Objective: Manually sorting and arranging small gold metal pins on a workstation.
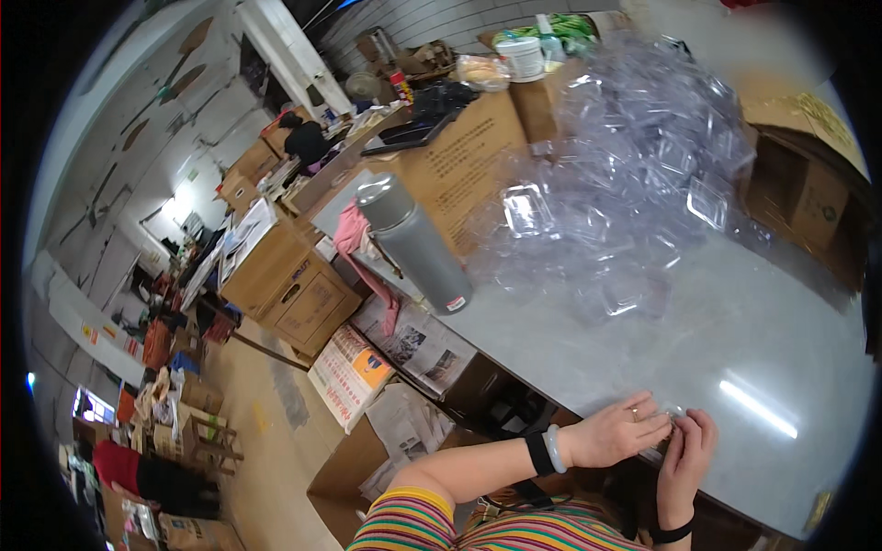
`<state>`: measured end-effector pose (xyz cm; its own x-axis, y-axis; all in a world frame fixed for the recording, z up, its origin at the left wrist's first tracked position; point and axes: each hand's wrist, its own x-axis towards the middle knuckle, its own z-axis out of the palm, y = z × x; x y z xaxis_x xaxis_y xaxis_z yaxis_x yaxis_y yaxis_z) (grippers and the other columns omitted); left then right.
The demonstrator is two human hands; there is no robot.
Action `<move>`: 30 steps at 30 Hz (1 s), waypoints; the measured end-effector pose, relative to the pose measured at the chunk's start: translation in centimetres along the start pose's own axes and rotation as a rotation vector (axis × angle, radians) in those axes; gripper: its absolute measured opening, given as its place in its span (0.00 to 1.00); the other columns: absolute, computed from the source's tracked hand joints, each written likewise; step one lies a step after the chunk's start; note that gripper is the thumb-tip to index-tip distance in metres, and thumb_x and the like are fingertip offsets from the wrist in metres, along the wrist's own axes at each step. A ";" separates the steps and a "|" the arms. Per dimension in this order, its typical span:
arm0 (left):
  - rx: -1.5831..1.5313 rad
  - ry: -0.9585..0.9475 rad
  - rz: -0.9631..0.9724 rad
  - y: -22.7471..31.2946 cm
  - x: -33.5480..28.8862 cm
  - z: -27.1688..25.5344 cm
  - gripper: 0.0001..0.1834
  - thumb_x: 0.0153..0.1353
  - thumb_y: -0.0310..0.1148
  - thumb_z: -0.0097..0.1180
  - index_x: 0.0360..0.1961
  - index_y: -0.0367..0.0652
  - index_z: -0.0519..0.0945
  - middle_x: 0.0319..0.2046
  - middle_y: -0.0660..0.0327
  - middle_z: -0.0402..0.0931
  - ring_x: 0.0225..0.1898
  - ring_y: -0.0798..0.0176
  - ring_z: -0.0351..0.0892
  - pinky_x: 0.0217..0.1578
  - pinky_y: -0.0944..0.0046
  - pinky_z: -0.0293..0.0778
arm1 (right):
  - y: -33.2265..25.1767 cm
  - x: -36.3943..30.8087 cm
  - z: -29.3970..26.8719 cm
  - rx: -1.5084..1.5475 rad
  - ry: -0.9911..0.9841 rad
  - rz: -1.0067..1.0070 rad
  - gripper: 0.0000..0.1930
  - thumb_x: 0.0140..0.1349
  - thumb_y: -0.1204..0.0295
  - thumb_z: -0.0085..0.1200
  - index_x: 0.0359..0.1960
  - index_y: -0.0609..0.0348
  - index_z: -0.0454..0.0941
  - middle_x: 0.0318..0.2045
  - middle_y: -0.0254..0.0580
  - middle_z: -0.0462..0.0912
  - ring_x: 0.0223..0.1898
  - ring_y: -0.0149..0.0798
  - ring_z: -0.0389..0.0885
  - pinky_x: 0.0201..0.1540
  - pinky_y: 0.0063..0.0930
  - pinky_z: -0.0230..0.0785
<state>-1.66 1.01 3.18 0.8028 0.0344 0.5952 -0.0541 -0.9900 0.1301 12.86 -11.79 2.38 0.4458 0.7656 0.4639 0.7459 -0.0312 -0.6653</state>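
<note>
My left hand and my right hand meet at the near edge of the grey tabletop. Their fingers are closed around a small, clear, shiny piece that looks like plastic; most of it is hidden by the fingertips, so its exact kind does not show. The left wrist wears a black band and a pale bangle, the right one a black band. Beyond the hands, a large heap of clear plastic boxes covers the far part of the table.
A tall grey thermos flask stands at the table's left edge, beside a pink cloth. Behind the heap is a cardboard carton; an open carton sits at right. Newspaper-lined boxes lie below. Two people are in the background.
</note>
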 end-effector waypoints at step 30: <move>-0.349 0.218 -0.266 1.1 -0.4 0.5 0.30 0.64 0.28 0.58 0.66 0.30 0.68 0.66 0.46 0.67 0.62 0.42 0.70 0.64 0.49 0.68 | -1.5 0.0 -2.8 -0.289 -0.265 -0.263 0.25 0.68 0.82 0.44 0.68 0.70 0.65 0.70 0.64 0.64 0.72 0.65 0.58 0.72 0.52 0.55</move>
<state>-1.79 -0.20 2.67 0.6748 0.3444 0.6527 -0.0899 -0.8395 0.5359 13.14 -13.57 4.95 0.1097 0.9081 0.4041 0.9404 0.0368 -0.3380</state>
